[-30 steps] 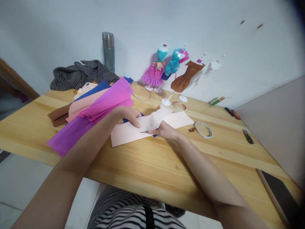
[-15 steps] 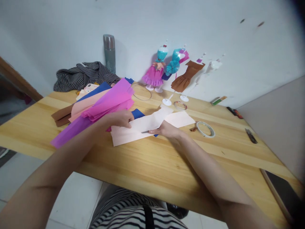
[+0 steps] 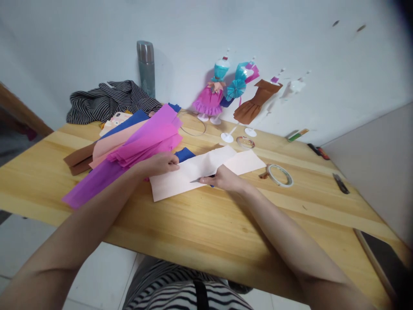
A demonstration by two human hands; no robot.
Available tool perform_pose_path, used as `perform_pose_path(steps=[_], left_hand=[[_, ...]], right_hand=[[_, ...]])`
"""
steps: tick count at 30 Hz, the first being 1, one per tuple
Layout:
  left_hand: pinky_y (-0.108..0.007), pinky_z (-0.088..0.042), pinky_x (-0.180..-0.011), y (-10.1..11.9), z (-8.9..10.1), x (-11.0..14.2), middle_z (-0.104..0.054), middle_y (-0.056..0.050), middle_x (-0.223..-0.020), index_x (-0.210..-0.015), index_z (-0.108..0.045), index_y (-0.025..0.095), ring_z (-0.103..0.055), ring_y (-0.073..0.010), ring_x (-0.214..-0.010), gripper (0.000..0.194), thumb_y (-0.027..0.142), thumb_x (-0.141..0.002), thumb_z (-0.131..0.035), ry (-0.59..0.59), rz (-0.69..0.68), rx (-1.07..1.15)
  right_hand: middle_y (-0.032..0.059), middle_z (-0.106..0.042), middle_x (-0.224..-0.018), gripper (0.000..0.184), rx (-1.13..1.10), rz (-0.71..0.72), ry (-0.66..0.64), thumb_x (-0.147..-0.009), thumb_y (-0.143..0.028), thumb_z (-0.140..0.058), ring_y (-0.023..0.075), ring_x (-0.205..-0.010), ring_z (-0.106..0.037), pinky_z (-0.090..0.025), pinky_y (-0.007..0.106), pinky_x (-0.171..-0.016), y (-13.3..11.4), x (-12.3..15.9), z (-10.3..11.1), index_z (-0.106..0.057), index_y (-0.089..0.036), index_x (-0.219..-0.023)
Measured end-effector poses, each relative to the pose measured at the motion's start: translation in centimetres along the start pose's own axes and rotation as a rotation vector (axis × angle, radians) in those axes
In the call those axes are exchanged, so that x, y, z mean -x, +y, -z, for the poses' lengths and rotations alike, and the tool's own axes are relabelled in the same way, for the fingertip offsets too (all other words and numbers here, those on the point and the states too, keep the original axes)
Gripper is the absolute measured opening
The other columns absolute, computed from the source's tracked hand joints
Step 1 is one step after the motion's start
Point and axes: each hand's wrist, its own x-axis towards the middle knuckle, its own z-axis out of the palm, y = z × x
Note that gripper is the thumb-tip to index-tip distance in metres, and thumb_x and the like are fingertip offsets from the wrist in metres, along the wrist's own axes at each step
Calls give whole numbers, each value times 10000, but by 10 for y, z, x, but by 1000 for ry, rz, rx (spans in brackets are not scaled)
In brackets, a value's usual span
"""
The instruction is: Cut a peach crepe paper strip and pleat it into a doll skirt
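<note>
A long pale pink strip of crepe paper (image 3: 171, 185) lies slanting across the table, its far part slightly raised and buckled. My left hand (image 3: 163, 164) pinches its upper edge near the left end. In my right hand (image 3: 226, 178) is a pair of scissors (image 3: 195, 181), the blades pointing left over the middle of the strip. Most of the handle is hidden by my fingers. Another pale pink piece (image 3: 247, 162) extends to the right beyond my right hand. A scrap of blue paper (image 3: 184, 154) shows behind the strip, close to my left fingertips.
Sheets of purple and pink crepe paper (image 3: 145, 140) lie left, before striped cloth (image 3: 100, 101) and a flask (image 3: 146, 69). Small dress stands, one with a brown dress (image 3: 258, 103), line the wall. A tape roll (image 3: 280, 175) and dark tablet-like slab (image 3: 380, 262) lie right.
The view has shifted slightly. My right hand has tilted a little, so a dark bit of the scissors' handle shows. My left hand still pinches the paper's edge.
</note>
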Motion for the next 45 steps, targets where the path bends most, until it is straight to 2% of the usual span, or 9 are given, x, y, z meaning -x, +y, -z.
perform_pose_path(steps=[5,9,23,45], left_hand=[[-244,-257,-542,-3,-1,0,-483,25,-617,-614,-459,172,-414,-113,-600,232,316,-794,-437,3,-4,-9],[-242,-252,-540,-3,-1,0,-479,26,-618,-621,-443,174,-405,-112,-602,232,300,-815,-422,-4,-17,-3],[-256,-228,-540,-7,-4,-2,-422,32,-604,-607,-404,175,-386,-107,-585,251,322,-810,-409,-1,-32,-19],[-249,-236,-549,1,0,0,-425,30,-606,-608,-421,173,-388,-110,-603,230,311,-792,-413,7,-19,1]], right_hand=[[106,-689,-1016,407,11,-4,-1,-713,-399,-701,267,-943,-630,-525,420,-851,-4,-3,-5,-611,-140,-1014],[100,-694,-999,436,-20,-33,-11,-698,-443,-712,259,-924,-634,-529,421,-850,-4,-4,-6,-619,-139,-997],[135,-678,-1124,559,-131,-74,-32,-674,-499,-728,285,-1040,-620,-505,439,-937,-1,-4,-6,-606,-132,-1076],[135,-678,-1141,562,-190,-152,-17,-628,-486,-768,311,-1074,-615,-486,484,-977,-2,-2,-4,-625,-142,-1050]])
